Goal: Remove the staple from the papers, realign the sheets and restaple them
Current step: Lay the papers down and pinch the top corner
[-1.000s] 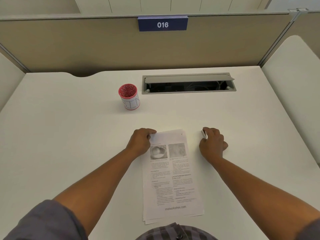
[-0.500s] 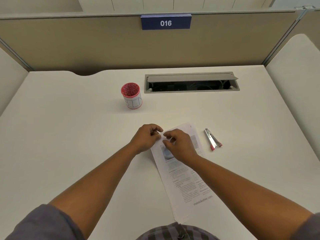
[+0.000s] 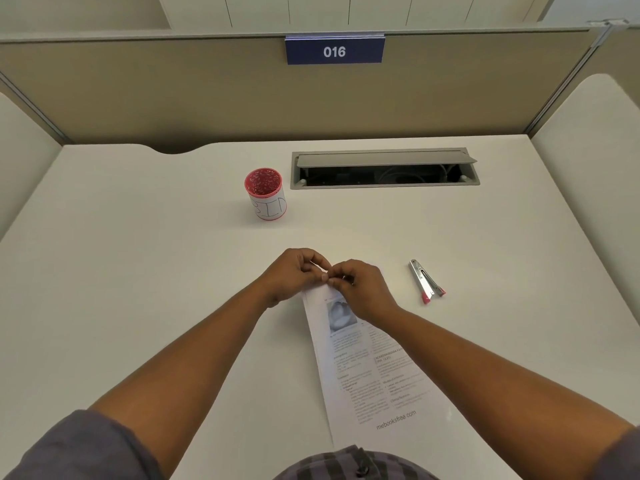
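Both hands, left [image 3: 294, 271] and right [image 3: 360, 289], are pinching the papers [image 3: 367, 368] with fingers on a white cubicle desk [image 3: 138, 271], stapler [image 3: 426, 281] sitting nearby.

A white worktop [image 3: 138, 271] is sitting inside a cubicle, with tan partition panels [image 3: 173, 98] running along the back and sides. A blue sign [image 3: 334, 50] reading 016 is hanging on the top edge of the back panel. A red cup [image 3: 266, 194] with a white paper label is standing upright near the middle-back, just left of a grey cable hatch [image 3: 384, 168] that's sitting with its lid propped open, cables showing inside. Pale cabinet fronts [image 3: 346, 10] are showing behind the partition.
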The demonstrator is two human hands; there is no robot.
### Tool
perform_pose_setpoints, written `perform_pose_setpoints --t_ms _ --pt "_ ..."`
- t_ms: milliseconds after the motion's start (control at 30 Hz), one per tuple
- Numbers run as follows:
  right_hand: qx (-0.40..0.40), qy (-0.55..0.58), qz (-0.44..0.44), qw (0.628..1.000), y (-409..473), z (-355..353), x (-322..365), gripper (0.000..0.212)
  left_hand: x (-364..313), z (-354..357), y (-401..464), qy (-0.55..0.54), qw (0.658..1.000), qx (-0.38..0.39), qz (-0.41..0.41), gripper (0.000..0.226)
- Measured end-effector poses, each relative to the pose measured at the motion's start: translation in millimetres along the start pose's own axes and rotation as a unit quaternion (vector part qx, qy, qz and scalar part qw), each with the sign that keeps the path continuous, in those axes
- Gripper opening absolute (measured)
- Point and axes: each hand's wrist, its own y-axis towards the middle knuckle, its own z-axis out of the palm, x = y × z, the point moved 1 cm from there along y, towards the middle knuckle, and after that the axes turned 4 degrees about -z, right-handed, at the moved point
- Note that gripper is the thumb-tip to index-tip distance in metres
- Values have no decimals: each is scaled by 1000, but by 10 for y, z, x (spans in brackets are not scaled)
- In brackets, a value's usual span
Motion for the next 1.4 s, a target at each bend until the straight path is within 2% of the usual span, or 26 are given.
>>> perform_pose_setpoints --t_ms 267,467,633,833,1033,1400 --pt "29 8 2 1000 63 -21 21 7 9 -53 13 -37 999 9 -22 14" --pt "8 7 24 1000 128 4 -1 10 84 -48 55 30 996 -78 -15 9" --pt "-2 10 35 999 291 1 29 11 186 -30 181 63 984 -166 -21 17" --pt "-18 17 19 1000 710 -13 243 9 158 -89 329 114 972 -204 -13 23" --pt "-51 52 -11 997 1320 34 570 9 227 -226 498 136 970 -201 -33 24" --pt "-59 7 -20 998 2185 350 880 12 379 -402 682 95 978 -180 -43 21"
